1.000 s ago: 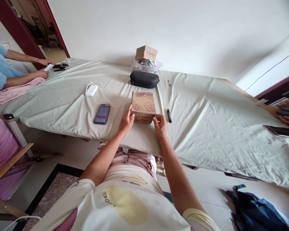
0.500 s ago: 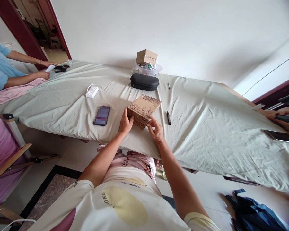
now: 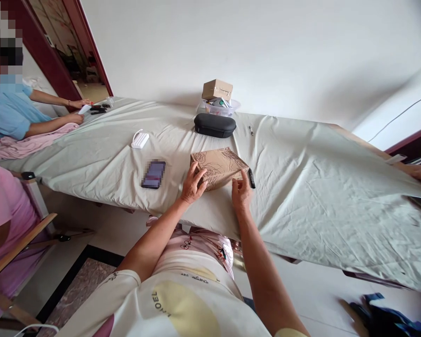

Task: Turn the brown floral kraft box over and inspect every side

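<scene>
The cloth-covered table [image 3: 319, 192] is pale and wrinkled. Near its front edge, the person's left hand [image 3: 193, 185] rests spread fingers on the left part of a patterned cardboard box [image 3: 219, 161]. The right hand [image 3: 242, 194] has half-curled fingers at the box's near right edge; whether they grip it cannot be told. A black marker [image 3: 251, 179] lies just right, a phone [image 3: 153, 174] left, a black case [image 3: 215, 125] farther back.

The only view is looking out from the wearer's head, facing forward and down — the shirt [image 3: 182, 304] is filling the lower centre close up, the desk [image 3: 312, 187] is crossing the middle farther off, and the wall [image 3: 266, 51] is standing behind it along the top.
</scene>
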{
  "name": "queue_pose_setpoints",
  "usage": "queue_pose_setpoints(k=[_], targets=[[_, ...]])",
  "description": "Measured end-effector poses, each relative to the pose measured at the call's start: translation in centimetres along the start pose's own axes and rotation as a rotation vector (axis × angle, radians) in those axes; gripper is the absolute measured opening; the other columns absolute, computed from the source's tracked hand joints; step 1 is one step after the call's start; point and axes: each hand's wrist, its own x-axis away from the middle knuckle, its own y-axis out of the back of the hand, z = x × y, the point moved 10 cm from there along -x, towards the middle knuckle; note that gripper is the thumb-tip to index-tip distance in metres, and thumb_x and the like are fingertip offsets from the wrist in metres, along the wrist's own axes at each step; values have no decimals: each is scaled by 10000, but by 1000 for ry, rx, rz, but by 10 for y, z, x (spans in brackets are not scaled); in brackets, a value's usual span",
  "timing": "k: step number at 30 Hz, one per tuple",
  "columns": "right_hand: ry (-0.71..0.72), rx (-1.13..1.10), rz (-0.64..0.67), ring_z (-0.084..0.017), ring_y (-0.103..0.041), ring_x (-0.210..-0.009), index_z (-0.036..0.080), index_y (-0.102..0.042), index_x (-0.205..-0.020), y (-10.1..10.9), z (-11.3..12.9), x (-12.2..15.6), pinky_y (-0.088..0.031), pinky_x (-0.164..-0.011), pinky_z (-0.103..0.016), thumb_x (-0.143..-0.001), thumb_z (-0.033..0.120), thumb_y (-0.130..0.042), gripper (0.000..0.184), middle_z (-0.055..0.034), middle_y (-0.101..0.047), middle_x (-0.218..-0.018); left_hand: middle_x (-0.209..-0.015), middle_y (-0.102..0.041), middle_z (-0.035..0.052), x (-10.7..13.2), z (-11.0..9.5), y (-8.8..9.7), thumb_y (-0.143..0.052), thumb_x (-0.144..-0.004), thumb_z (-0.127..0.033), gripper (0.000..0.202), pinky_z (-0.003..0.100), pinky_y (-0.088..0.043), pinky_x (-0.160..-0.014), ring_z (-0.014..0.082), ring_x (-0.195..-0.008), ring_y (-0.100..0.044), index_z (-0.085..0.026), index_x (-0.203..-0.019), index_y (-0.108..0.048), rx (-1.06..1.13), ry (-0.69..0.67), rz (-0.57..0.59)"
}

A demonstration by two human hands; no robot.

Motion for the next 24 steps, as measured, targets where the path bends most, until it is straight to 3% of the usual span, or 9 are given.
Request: queue_pose_setpoints(k=[4,7,9,12,15,19,24], targets=[[-159,25,-232,-204,-649,-823,190,-570,-1480,30,-41,-7,-553,-806,-364,-924,493,-584,634,-77,-734,-1017,-1728,-337,182,1,17,4,-434,-1075,-492,534,509,-394,-1288,316,-1594,-393,-219,-1530,-489,71,129,-22],[-121,60,-133,-256,-637,-913,171,-646,-1325,16,-53,-8,-550,-875,-441,-885,390,-549,501,-115,-714,-1015,-1675,-427,212,4,30,-1,-554,-1014,-479,698,484,-427,-1264,320,-1560,-446,-181,-1618,-366,40,272,37],[-76,104,-57,-282,-620,-925,170,-667,-1249,4,-54,-6,-545,-886,-478,-851,331,-537,449,-129,-707,-982,-1610,-502,252,8,37,-7,-674,-944,-459,791,524,-432,-1250,362,-1507,-508,-132,-1603,-381,-44,368,90],[-43,138,-38,-283,-613,-912,196,-655,-1258,-3,-54,-2,-548,-881,-483,-803,309,-565,477,-107,-708,-956,-1521,-578,302,14,45,-17,-808,-849,-438,829,639,-393,-1233,442,-1423,-574,-92,-1523,-471,-179,485,173],[-66,81,-43,-264,-619,-869,198,-634,-1321,-1,-52,-3,-554,-864,-469,-795,330,-593,543,-81,-704,-926,-1469,-625,300,17,49,-22,-838,-836,-391,791,671,-379,-1225,445,-1356,-625,-100,-1490,-502,-203,522,211],[-89,-92,-131,-231,-631,-877,208,-583,-1393,15,-39,-5,-545,-896,-435,-880,420,-629,556,-54,-687,-955,-1408,-677,250,12,48,-3,-713,-954,-473,657,554,-487,-1168,374,-1301,-672,-129,-1480,-522,-103,471,71],[6,-299,-364,-216,-637,-949,217,-600,-1320,52,-14,1,-546,-943,-421,-985,501,-555,442,-62,-639,-1034,-1327,-697,188,6,37,25,-401,-1079,-610,582,452,-531,-1121,293,-1263,-676,-174,-1432,-556,42,340,-113]])
